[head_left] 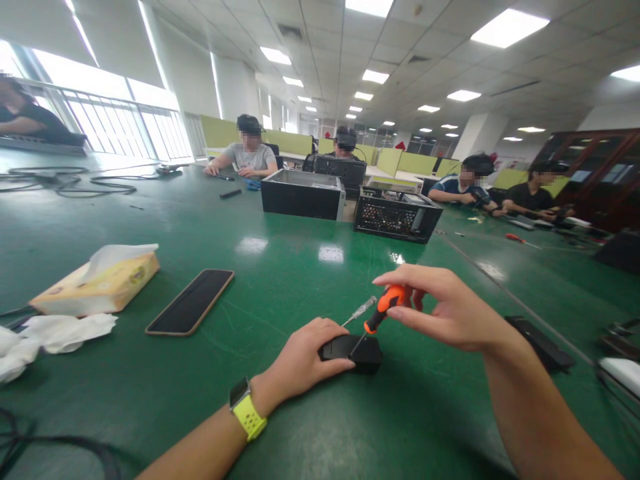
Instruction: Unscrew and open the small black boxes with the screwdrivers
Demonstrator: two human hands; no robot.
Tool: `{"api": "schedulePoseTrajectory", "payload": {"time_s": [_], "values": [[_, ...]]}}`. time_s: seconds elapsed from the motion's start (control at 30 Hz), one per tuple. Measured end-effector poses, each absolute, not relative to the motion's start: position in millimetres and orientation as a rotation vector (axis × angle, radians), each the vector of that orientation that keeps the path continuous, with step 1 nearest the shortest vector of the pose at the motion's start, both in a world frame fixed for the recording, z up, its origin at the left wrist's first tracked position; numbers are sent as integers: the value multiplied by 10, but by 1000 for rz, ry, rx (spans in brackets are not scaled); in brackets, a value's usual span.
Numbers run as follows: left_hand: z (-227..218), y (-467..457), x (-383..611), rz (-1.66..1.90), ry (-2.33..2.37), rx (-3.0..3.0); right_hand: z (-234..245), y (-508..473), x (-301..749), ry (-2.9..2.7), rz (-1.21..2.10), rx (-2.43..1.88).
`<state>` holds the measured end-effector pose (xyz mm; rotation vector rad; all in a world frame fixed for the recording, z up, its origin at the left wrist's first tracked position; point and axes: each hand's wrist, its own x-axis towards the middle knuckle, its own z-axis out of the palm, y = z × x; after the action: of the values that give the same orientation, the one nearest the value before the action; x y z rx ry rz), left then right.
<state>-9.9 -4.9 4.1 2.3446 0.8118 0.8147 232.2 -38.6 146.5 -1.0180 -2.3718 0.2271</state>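
My left hand point(315, 353) is closed around the left end of a small black box-shaped device point(367, 355) lying on the green table. Its thumb presses on the near side. My right hand point(430, 303) grips the handle of an orange and black screwdriver point(389, 305) between thumb and fingers. The screwdriver leans to the right, and its tip meets the top of the black device near my left thumb. Just behind the device lies a second screwdriver with a clear handle point(363, 309), its shaft partly hidden by my left hand.
A phone point(191, 303), a tissue pack point(100, 280) and crumpled tissue point(65, 333) lie to the left. Two computer cases point(300, 197) stand farther back. A black part point(540, 343) lies right of my forearm. Several people sit around the table.
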Motion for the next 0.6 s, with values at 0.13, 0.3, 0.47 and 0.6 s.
{"api": "schedulePoseTrajectory", "payload": {"time_s": [0.13, 0.3, 0.47, 0.6], "values": [[30, -41, -100, 821, 826, 2340, 1467, -397, 2301, -2345, 166, -1058], [34, -46, -96, 816, 818, 2349, 1483, -401, 2296, -2393, 196, -1021], [40, -51, -93, 820, 828, 2345, 1492, -405, 2305, -2355, 201, -1133], [25, -42, -96, 817, 822, 2340, 1510, -415, 2312, -2406, 273, -1009]]}}
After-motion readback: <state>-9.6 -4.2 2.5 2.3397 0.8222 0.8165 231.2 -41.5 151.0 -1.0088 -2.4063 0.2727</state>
